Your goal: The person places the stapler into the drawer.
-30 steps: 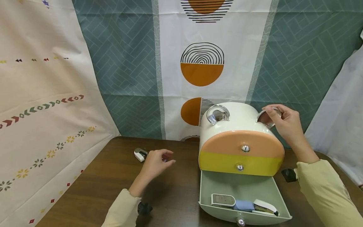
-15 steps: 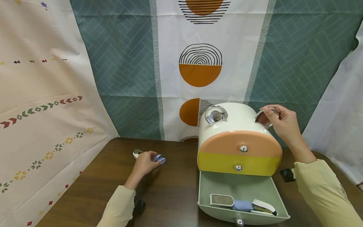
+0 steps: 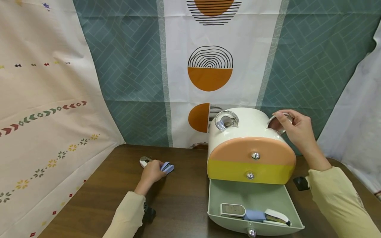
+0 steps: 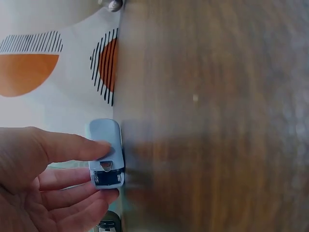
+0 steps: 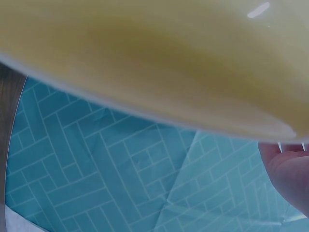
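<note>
My left hand (image 3: 152, 172) is low over the table at the left, holding a small light-blue stapler (image 4: 104, 137). In the left wrist view its thumb lies on the stapler's top, with the fingers at the other side. A second stapler, white and grey (image 3: 144, 161), lies just behind that hand, partly hidden. At the right, my right hand (image 3: 300, 130) pinches the silver ear-shaped piece (image 3: 275, 125) on top of a rounded white cabinet (image 3: 253, 125). The cabinet's green bottom drawer (image 3: 247, 191) is pulled out.
Inside the drawer, along its front, sit a white-and-grey stapler (image 3: 233, 210), a blue piece (image 3: 254, 216) and a white stapler (image 3: 277, 217). Above are closed yellow (image 3: 274, 173) and orange (image 3: 238, 148) fronts with silver knobs. A patterned curtain (image 3: 137, 72) hangs behind the brown table (image 3: 184, 198).
My left hand has moved left and down to the blue stapler and taken hold of it. The right hand stays on the ear-shaped piece; the view has shifted slightly.
</note>
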`<state>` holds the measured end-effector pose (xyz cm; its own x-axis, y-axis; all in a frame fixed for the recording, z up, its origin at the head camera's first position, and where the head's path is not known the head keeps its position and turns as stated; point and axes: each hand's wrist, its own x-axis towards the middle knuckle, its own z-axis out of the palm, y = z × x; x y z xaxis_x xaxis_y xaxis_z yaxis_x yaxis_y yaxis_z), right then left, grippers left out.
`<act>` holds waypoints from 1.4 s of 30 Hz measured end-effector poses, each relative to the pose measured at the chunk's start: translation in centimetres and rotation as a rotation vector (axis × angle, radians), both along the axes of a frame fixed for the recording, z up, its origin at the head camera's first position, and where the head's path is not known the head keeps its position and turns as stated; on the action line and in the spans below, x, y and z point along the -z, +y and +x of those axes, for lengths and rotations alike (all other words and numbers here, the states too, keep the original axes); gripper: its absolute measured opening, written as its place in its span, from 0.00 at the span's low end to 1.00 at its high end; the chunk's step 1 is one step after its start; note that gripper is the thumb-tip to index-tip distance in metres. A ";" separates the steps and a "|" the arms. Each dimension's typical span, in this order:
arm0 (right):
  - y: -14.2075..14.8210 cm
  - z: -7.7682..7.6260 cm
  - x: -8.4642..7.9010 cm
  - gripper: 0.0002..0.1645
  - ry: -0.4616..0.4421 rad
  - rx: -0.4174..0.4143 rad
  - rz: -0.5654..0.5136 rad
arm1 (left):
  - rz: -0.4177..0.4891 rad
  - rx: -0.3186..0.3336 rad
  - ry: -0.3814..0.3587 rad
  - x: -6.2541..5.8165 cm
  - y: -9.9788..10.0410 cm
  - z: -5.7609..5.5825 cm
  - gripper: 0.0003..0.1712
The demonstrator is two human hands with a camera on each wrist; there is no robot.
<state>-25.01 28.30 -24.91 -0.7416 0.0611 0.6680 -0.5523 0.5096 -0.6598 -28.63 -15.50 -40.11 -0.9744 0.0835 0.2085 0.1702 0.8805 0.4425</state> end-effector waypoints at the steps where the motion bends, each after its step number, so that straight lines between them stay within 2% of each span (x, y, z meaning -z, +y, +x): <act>1: 0.0 0.0 0.0 0.08 0.000 0.001 0.000 | -0.003 0.000 0.004 0.0 0.0 0.0 0.16; 8: -0.2 -0.1 -0.1 0.08 0.000 -0.027 -0.009 | -0.005 -0.003 0.020 0.1 -0.3 0.0 0.16; 13: -0.3 -0.1 0.0 0.07 0.000 -0.011 -0.004 | 0.014 0.013 0.030 -0.1 -0.4 0.4 0.17; 20: -0.4 0.0 -0.2 0.06 0.009 -0.004 -0.012 | 0.047 0.061 0.114 -1.1 -0.3 1.4 0.18; 26: -0.4 0.1 -0.3 0.06 0.003 0.006 -0.004 | 0.124 0.085 0.163 -2.5 0.3 2.7 0.18; 34: -0.3 0.0 -0.2 0.06 -0.009 -0.001 -0.004 | 0.235 0.138 0.186 -4.6 2.0 5.3 0.18; 42: -0.3 0.0 -0.2 0.06 -0.012 -0.004 -0.004 | 0.346 0.263 0.219 -6.1 3.7 7.7 0.16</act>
<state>-25.02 28.03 -24.68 -0.7498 0.0607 0.6589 -0.5465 0.5045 -0.6685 -20.95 -11.80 -34.05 -0.8598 0.2105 0.4653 0.4889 0.6026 0.6308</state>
